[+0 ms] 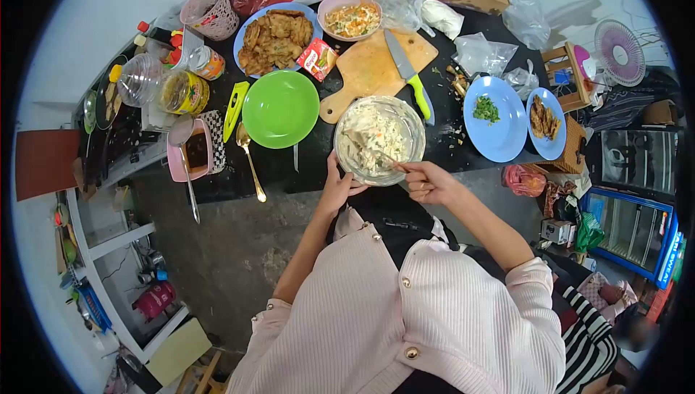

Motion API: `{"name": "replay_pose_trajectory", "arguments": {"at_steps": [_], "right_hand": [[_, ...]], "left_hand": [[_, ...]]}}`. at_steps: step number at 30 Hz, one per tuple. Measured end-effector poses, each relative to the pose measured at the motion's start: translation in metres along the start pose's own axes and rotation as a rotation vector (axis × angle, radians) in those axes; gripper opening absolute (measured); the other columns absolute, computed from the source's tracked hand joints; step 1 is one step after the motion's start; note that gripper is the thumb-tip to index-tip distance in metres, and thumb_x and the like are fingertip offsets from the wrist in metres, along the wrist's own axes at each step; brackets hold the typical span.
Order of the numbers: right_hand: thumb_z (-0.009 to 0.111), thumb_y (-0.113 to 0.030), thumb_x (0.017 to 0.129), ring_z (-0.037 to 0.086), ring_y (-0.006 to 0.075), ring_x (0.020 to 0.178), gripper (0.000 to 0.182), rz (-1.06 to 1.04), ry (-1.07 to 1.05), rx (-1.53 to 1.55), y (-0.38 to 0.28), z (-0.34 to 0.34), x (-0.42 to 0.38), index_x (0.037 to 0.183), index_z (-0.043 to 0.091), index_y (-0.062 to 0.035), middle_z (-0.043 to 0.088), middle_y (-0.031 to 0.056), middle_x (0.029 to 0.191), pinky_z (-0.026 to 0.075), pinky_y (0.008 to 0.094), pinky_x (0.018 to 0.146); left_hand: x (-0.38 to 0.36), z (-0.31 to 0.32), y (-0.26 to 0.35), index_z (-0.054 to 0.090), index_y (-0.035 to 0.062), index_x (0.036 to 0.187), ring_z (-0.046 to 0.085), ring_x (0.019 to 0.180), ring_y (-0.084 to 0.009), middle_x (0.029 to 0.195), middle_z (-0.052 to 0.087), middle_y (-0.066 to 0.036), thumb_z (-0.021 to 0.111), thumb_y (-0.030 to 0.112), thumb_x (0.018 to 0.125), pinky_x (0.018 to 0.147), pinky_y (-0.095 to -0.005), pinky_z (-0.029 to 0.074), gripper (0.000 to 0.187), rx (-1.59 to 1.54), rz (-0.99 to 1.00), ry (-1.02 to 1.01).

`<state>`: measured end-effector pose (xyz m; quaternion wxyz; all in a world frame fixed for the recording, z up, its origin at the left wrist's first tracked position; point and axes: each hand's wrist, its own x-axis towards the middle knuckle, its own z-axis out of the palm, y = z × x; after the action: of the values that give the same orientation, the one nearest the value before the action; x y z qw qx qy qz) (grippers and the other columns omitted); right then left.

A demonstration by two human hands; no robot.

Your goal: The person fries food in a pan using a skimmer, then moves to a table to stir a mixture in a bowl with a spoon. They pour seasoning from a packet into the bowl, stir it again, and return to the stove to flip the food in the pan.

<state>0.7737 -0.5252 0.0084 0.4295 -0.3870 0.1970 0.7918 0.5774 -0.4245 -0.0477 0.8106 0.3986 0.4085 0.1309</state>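
Note:
A glass bowl [415, 149] at the table's front edge holds a pale, lumpy mixture [380, 133] with orange bits. My left hand [337, 185] is closed on the bowl's lower left side. Pinched in my right hand [427, 182] is the handle of a metal spoon [381, 156], its far end sunk in the mixture. Behind the bowl lies a wooden cutting board [373, 68], and a knife with a green handle [407, 72] rests across its right part. A green plate [281, 109] is left of the bowl.
At the back stand a plate of fritters [275, 40] and a pink bowl of shredded vegetables [350, 19]. Two blue plates [499, 137] are at the right. A gold spoon [250, 162], a ladle in a pink container [190, 169] and jars [183, 93] stand left.

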Motion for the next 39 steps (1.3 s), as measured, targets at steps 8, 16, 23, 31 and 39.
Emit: {"name": "replay_pose_trajectory", "arguments": {"at_steps": [8,16,23,31,39], "right_hand": [[0.043,-0.021,0.09,0.02,0.0023,0.037,0.025,-0.023,0.151,-0.412,-0.043,-0.016,-0.05,0.11,0.054,-0.0099,0.023,-0.0098,0.049,0.017,0.0179,0.035],[0.052,-0.016,0.077,0.061,0.0308,0.069,0.018,-0.735,0.58,-2.047,-0.053,0.015,-0.03,0.088,0.066,-0.0117,0.059,0.0197,0.069,0.048,0.04,0.06],[0.055,-0.009,0.07,0.062,0.0189,0.057,0.013,-0.954,0.694,-2.64,0.01,0.05,0.011,0.082,0.056,-0.0054,0.059,0.0059,0.059,0.044,0.0299,0.045],[0.053,-0.009,0.072,0.061,0.0221,0.059,0.024,-0.929,0.768,-2.531,-0.037,0.055,-0.071,0.096,0.056,-0.01,0.059,0.0082,0.063,0.045,0.0344,0.047],[0.055,-0.01,0.071,0.06,0.0194,0.057,0.021,-1.287,0.656,-2.752,-0.077,0.05,0.005,0.092,0.057,-0.0099,0.057,0.0052,0.062,0.044,0.0306,0.047]], "left_hand": [[0.0,-0.001,0.0,0.001,0.0148,0.133,0.057,0.095,-0.0325,0.137,0.015,-0.013,0.032,-0.002,0.084,0.078,-0.0388,0.052,0.06,-0.004,0.001,-0.01],[0.001,-0.002,-0.002,-0.001,0.0157,0.134,0.056,0.095,-0.0327,0.138,0.012,-0.013,0.031,-0.005,0.084,0.076,-0.0387,0.053,0.063,0.001,0.002,-0.009],[0.003,-0.004,-0.006,-0.004,0.0165,0.135,0.057,0.093,-0.0299,0.137,0.016,-0.014,0.031,-0.005,0.084,0.075,-0.0384,0.053,0.066,-0.031,-0.004,-0.006],[-0.002,0.001,-0.003,-0.002,0.0156,0.135,0.059,0.09,-0.0285,0.134,0.022,-0.015,0.035,0.0,0.084,0.075,-0.036,0.053,0.064,-0.001,0.045,0.02],[0.0,0.0,0.0,-0.002,0.0145,0.135,0.058,0.091,-0.0304,0.136,0.02,-0.013,0.036,-0.001,0.082,0.076,-0.038,0.052,0.067,-0.044,0.011,-0.008]]}}
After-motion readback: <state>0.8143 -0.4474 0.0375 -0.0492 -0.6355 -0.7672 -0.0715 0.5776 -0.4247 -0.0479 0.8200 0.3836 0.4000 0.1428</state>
